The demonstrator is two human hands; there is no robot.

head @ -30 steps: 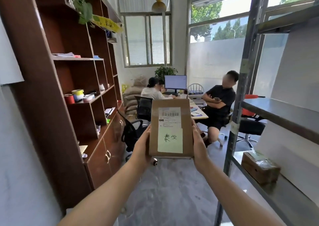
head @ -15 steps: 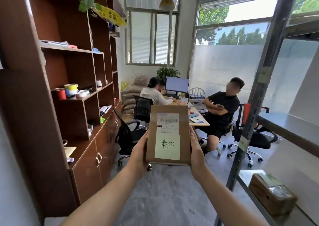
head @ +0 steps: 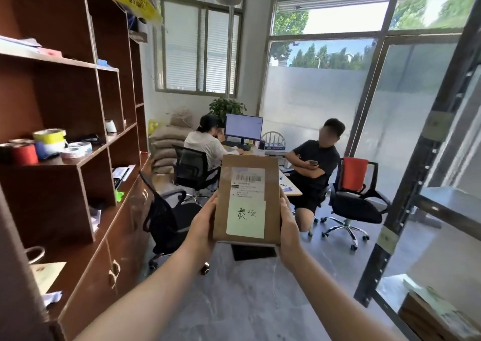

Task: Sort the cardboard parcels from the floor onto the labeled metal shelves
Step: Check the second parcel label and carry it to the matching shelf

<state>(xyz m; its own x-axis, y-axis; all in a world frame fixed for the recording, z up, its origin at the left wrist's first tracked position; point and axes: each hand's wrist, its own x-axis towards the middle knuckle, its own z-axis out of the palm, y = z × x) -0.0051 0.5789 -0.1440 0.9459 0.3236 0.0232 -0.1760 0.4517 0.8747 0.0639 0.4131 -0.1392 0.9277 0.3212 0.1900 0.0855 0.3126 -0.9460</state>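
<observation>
Holding the cardboard parcel (head: 247,200) upright in the air, arms outstretched, label toward the person. The left hand (head: 201,226) grips its left edge and the right hand (head: 287,226) its right edge. It is mid-room, left of the metal shelves (head: 416,184). A second parcel (head: 432,312) sits low on them.

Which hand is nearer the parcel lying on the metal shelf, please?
Right. The right hand holds the held parcel on the side facing the shelved parcel; the left hand holds its opposite side.
</observation>
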